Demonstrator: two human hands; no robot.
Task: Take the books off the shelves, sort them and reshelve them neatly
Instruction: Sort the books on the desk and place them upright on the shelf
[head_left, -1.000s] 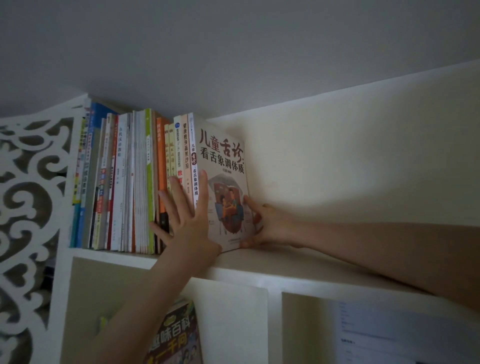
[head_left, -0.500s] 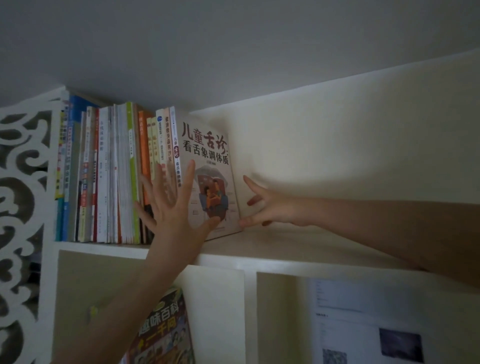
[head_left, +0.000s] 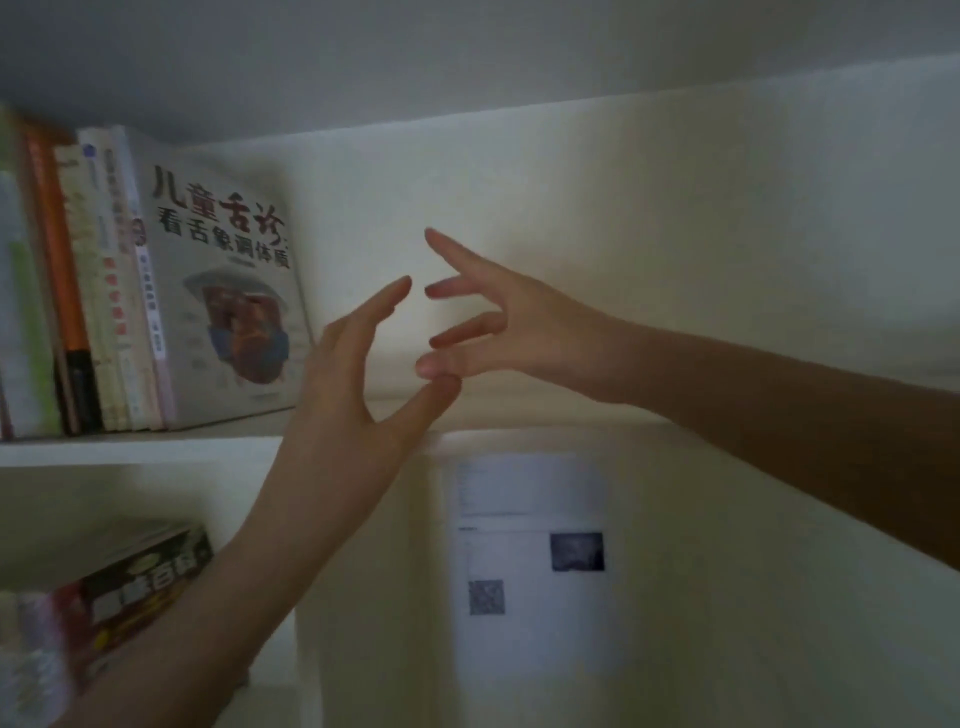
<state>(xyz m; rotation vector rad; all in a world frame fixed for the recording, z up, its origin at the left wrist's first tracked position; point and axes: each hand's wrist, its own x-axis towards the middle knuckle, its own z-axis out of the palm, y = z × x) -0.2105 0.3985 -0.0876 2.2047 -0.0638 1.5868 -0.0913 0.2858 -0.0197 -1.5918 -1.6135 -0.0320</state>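
Observation:
A row of upright books (head_left: 78, 291) stands at the left of the top shelf (head_left: 130, 449). Its rightmost book is a grey-covered book (head_left: 228, 291) with large Chinese title and a picture, cover facing out. My left hand (head_left: 353, 379) is raised just right of that book, fingers spread and holding nothing. My right hand (head_left: 483, 322) reaches in from the right with fingers splayed, also holding nothing. The two hands nearly meet in front of the bare part of the shelf.
Below the shelf, a dark-covered book (head_left: 140, 592) leans in the lower left compartment. A printed sheet (head_left: 530, 545) with a QR code hangs on the back of the lower right compartment. The top shelf's right half holds no books.
Both hands have come off the grey-covered book and moved right, away from the row. The book now stands unsupported at the row's end. The view has shifted right.

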